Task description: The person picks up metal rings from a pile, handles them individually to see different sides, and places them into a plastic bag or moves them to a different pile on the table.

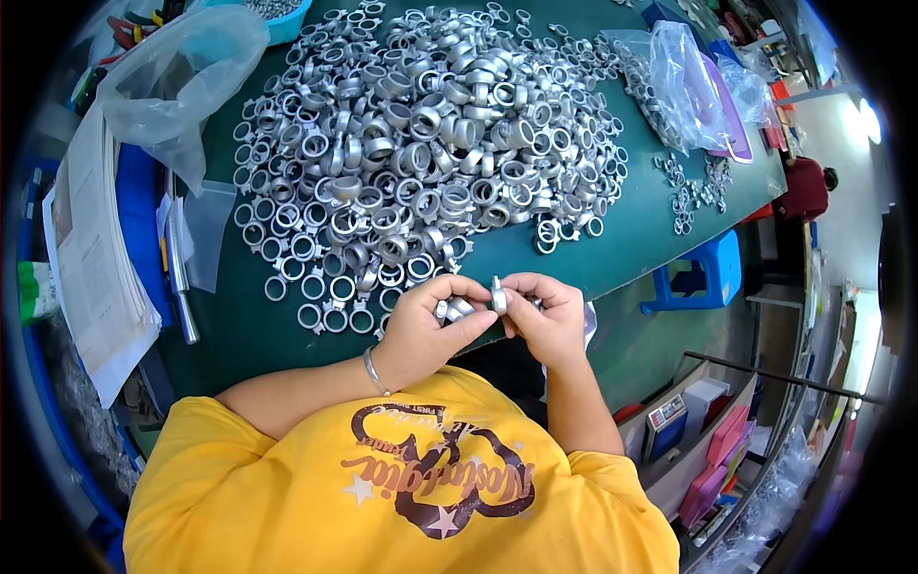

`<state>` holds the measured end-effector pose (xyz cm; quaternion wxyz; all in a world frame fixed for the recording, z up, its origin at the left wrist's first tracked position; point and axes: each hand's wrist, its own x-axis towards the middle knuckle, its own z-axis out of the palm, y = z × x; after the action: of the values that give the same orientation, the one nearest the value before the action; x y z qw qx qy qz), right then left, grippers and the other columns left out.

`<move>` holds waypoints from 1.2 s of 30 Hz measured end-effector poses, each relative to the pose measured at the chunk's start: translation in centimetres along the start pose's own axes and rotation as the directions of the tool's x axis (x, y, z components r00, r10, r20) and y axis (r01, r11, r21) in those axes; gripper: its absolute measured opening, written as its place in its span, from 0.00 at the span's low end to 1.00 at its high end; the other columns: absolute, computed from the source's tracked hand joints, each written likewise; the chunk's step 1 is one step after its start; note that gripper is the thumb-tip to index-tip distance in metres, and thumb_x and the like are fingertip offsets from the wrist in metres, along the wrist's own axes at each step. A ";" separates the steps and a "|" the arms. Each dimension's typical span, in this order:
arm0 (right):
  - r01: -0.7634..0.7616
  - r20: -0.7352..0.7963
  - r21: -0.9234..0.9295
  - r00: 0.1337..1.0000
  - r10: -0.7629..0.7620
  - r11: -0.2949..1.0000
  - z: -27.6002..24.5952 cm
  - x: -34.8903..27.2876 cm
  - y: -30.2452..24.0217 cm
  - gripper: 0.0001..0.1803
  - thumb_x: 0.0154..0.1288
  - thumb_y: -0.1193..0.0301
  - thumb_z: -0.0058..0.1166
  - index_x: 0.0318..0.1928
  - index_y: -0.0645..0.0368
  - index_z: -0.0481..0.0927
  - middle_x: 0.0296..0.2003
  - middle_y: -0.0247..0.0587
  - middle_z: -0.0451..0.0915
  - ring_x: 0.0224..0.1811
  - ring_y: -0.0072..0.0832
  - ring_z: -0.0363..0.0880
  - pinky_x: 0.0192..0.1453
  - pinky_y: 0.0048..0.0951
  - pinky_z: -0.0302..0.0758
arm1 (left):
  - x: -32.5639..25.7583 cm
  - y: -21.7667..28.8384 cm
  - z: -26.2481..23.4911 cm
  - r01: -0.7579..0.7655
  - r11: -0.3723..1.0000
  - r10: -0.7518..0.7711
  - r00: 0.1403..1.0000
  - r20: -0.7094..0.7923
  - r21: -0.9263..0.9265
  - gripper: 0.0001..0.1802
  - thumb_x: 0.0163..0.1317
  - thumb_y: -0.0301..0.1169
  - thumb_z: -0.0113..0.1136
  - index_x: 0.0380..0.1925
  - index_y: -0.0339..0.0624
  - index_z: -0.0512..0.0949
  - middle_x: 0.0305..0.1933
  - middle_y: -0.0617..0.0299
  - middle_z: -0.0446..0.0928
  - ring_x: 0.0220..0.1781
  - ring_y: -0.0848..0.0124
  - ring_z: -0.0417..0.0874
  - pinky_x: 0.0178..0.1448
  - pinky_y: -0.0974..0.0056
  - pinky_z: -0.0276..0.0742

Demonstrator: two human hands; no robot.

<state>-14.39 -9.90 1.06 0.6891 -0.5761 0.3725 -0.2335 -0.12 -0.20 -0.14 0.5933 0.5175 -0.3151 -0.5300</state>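
Note:
In front of my body, a small silver metal ring [498, 298] with a short stub on top stands between my fingertips. My left hand [421, 320] is closed, with thumb and forefinger at the ring's left side; more metal rings [458, 308] lie in its curled fingers. From the other side my right hand [547, 318] pinches the same ring, and part of another metal piece shows behind its fingers. Just beyond both hands a big pile of similar silver rings [421, 124] covers much of the green table [215, 335]. Single rings lie flat along the pile's near left edge.
Clear plastic bags [182, 77] and a paper stack [96, 249] sit at the left. At the far right are a purple tray [732, 120] and small ring clusters [684, 196]. A blue stool [703, 273] stands beyond the table's right edge; another person [803, 189] is farther off.

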 end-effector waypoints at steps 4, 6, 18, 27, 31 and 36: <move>0.385 0.045 -0.365 0.917 -0.397 0.847 0.1 -0.3 0.8 0.06 0.58 0.79 0.56 0.37 0.64 0.80 0.26 0.37 0.79 0.19 0.15 0.71 0.22 0.13 0.65 | -0.1 -0.3 -0.2 -0.071 0.992 0.066 0.996 0.052 0.103 0.07 0.54 0.25 0.62 0.33 0.37 0.77 0.33 0.66 0.76 0.34 0.79 0.74 0.40 0.73 0.69; 0.341 0.009 -0.279 0.936 -0.353 0.897 0.5 -0.4 0.4 0.06 0.60 0.79 0.54 0.38 0.65 0.80 0.26 0.36 0.78 0.20 0.15 0.71 0.23 0.13 0.65 | 0.0 -0.8 -0.3 -0.220 0.962 0.214 0.975 0.056 0.159 0.06 0.52 0.23 0.63 0.32 0.38 0.78 0.33 0.64 0.76 0.34 0.77 0.75 0.39 0.72 0.70; 0.005 0.147 0.062 0.989 -0.014 0.998 -0.5 -1.1 0.1 0.10 0.64 0.72 0.51 0.39 0.67 0.78 0.25 0.33 0.76 0.22 0.15 0.70 0.23 0.15 0.67 | -0.1 -0.6 0.1 -0.331 0.914 0.315 0.943 0.107 0.234 0.08 0.49 0.20 0.63 0.30 0.40 0.79 0.32 0.62 0.76 0.33 0.73 0.76 0.37 0.72 0.70; 0.096 0.101 0.687 0.969 -0.225 0.720 -1.1 1.0 -0.1 0.13 0.55 0.75 0.57 0.42 0.63 0.74 0.36 0.49 0.74 0.33 0.30 0.76 0.19 0.15 0.67 | -0.3 -0.6 0.1 -0.057 0.998 0.057 0.998 0.006 0.041 0.08 0.54 0.22 0.60 0.33 0.40 0.72 0.33 0.66 0.74 0.35 0.80 0.74 0.39 0.74 0.71; 0.431 -0.099 -0.649 0.769 -0.632 0.627 0.0 4.4 0.0 0.10 0.49 0.79 0.63 0.34 0.61 0.78 0.22 0.36 0.76 0.20 0.20 0.71 0.22 0.20 0.66 | -0.2 -0.6 0.1 -0.036 0.999 0.035 0.999 0.027 0.040 0.08 0.54 0.23 0.60 0.33 0.39 0.72 0.32 0.67 0.74 0.34 0.81 0.74 0.39 0.74 0.70; 0.419 -0.019 -0.832 0.633 -0.774 0.363 1.3 6.1 1.4 0.11 0.47 0.80 0.62 0.34 0.58 0.80 0.30 0.39 0.76 0.24 0.30 0.76 0.27 0.27 0.74 | -0.4 -0.3 0.1 -0.070 0.995 0.071 0.997 -0.011 0.072 0.07 0.53 0.25 0.61 0.31 0.39 0.74 0.31 0.68 0.74 0.32 0.81 0.72 0.37 0.75 0.70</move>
<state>-9.77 -13.38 -1.68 0.1413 -0.8418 0.3255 -0.4068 -0.37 0.20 -0.39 0.5948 0.5308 -0.3478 -0.4936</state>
